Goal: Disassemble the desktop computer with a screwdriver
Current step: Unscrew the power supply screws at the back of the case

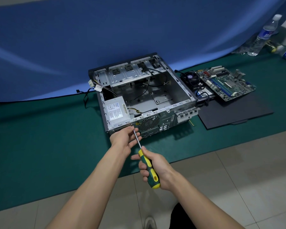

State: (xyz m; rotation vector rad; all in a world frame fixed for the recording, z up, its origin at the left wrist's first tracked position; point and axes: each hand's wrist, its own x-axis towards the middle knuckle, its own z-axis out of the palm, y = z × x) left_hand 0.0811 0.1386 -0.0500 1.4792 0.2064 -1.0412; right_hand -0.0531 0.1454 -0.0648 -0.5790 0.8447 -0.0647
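So the computer case [142, 96] is sitting open on a green mat [40, 146], lid off, with the power supply [116, 111] still in its near left corner. Right hand [155, 169] is wrapped around the green and yellow handle of the screwdriver [147, 164], and the shaft runs up to a screw on the back panel, right by the power supply. Left hand [125, 139] is up at the tip, fingers loosely curled around the shaft to steady it. The motherboard [224, 81] is already out, lying on a dark panel [234, 113] just right of the case, next to a cooler fan [191, 78]. Couple of water bottles [264, 35] in the far right corner.
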